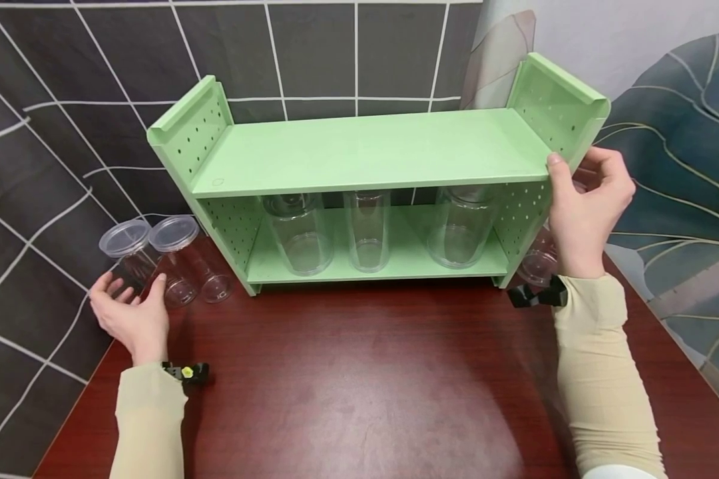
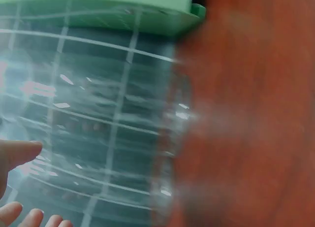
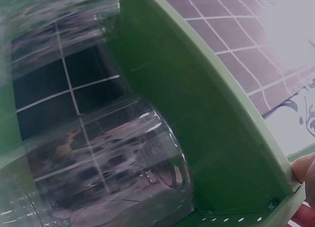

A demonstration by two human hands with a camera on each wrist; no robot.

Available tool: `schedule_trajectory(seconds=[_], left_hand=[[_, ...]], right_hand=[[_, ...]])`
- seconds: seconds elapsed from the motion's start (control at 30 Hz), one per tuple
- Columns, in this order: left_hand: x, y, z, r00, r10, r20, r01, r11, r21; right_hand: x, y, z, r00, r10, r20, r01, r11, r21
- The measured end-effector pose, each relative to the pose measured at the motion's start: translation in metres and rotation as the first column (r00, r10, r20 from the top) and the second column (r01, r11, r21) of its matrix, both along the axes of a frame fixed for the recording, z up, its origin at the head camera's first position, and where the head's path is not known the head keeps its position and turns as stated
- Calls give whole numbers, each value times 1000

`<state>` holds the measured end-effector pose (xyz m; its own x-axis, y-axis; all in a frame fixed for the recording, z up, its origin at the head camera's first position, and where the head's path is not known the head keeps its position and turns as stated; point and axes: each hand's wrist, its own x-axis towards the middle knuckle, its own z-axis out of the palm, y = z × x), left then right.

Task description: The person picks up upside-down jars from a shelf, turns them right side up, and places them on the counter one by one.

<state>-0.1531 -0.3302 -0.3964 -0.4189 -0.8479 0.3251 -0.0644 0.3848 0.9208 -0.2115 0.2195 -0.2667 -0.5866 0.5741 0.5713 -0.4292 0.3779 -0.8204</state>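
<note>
- Head view: the left hand [image 1: 133, 316] has thumb and fingers spread, gripping nothing, with the outer jar [image 1: 150, 265] just beyond its fingertips.
- Whether any fingertip touches the outer jar I cannot tell; the left wrist view is blurred.
- The outer jar and the inner jar [image 1: 194, 261] stand side by side on the table [image 1: 359, 372], lidded and with long axes upright, between the left hand and the green rack [image 1: 371, 152].
- What counts, I judge, is this order: left hand, outer jar, inner jar, rack, with the left hand much the nearer of the 2 hands to both jars.
- The right hand [image 1: 593, 206] is at the rack's far end, pinching the edge of its right side panel between thumb and fingers.
- Under the top shelf, 3 clear shelf jars [image 1: 369, 233] stand upright in a row, apart from both hands.
</note>
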Motion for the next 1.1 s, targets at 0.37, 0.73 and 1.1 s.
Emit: schedule_trajectory(seconds=[0.37, 0.73, 1.1], left_hand=[[14, 39, 50, 965, -67, -253, 62, 998, -29], [16, 70, 67, 863, -247, -441, 216, 969, -120], [24, 127, 77, 819, -423, -387, 390, 906, -165]], right_hand=[[2, -1, 1, 1000, 6, -4, -6, 1000, -20], [1, -2, 1, 1000, 6, -11, -6, 999, -35], [3, -2, 1, 1000, -21, 12, 22, 999, -27]])
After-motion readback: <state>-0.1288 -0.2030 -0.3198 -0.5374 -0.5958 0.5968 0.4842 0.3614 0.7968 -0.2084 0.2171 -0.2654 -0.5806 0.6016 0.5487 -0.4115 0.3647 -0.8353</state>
